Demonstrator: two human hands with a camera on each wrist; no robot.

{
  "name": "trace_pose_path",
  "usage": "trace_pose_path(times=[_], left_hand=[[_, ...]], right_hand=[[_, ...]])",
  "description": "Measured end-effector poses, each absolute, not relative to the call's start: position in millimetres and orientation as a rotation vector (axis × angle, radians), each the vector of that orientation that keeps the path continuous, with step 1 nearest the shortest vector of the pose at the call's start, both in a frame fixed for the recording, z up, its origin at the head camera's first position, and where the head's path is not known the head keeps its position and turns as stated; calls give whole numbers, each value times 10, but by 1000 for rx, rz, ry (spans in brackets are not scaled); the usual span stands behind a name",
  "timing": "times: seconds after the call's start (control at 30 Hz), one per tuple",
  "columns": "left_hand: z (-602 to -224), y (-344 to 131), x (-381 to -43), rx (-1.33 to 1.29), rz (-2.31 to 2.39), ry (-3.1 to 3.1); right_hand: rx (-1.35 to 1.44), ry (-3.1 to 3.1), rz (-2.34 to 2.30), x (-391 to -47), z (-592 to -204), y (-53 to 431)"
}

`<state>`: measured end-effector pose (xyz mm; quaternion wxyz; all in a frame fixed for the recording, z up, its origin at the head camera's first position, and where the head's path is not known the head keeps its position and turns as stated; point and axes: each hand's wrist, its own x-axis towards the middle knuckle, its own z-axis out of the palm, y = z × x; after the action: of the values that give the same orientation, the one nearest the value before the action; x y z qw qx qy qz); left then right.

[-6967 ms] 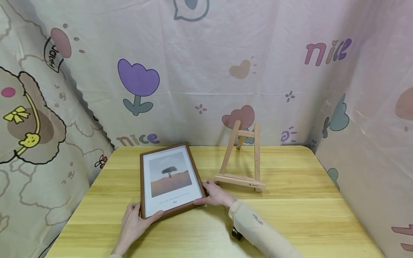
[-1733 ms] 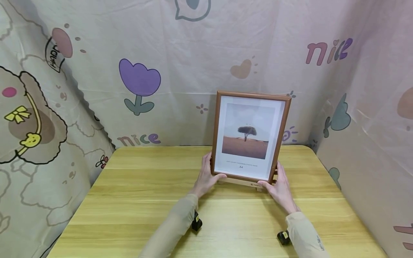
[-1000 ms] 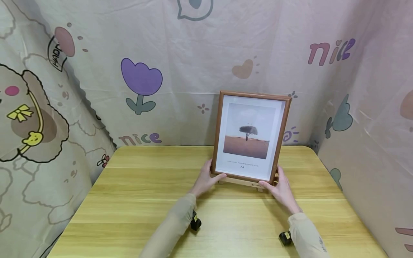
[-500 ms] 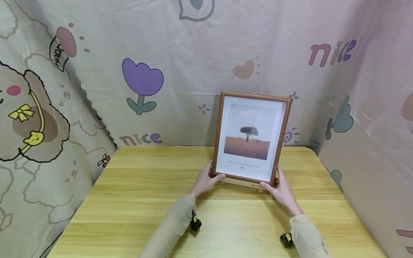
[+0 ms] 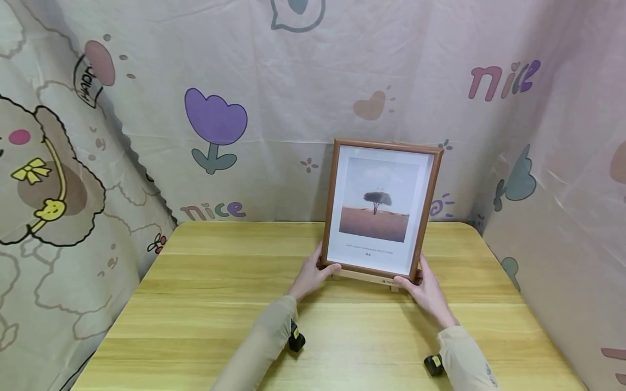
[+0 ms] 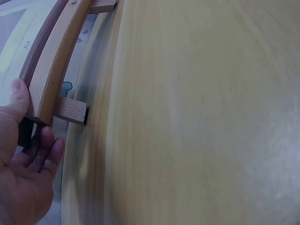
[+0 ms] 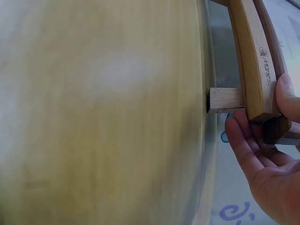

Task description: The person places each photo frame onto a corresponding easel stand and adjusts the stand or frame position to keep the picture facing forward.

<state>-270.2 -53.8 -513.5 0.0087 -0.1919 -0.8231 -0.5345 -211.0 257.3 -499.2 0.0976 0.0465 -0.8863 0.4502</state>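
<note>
A brown-edged picture frame point(image 5: 374, 202) with a print of a lone tree leans upright on a small wooden easel point(image 5: 362, 276), most of which is hidden behind it. My left hand point(image 5: 310, 277) grips the lower left corner, thumb on the front and fingers behind. At the lower right corner, my right hand point(image 5: 427, 290) holds on in the same way. In the left wrist view the frame's bottom edge sits on the easel ledge point(image 6: 52, 61), and the fingers curl just below it. The right wrist view shows the ledge point(image 7: 255, 61) with printed lettering, beside the right thumb.
The easel stands on a yellow wood-grain table point(image 5: 220, 282), toward its back right. Close behind hangs a patterned cloth point(image 5: 293, 98), which also covers both sides. Each wrist wears a small black camera point(image 5: 296, 338).
Seven seconds ago both hands held the frame low over the table's left side, with the easel bare. Now it stands on the easel. Over the last second, frame and hands have hardly moved.
</note>
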Motion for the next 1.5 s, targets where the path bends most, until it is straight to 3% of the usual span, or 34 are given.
trace_pose_path(times=[1.5], left_hand=[[-5157, -1070, -2531, -356, -1682, -2526]], right_hand=[[242, -2651, 1414, -2395, -5013, 2064]])
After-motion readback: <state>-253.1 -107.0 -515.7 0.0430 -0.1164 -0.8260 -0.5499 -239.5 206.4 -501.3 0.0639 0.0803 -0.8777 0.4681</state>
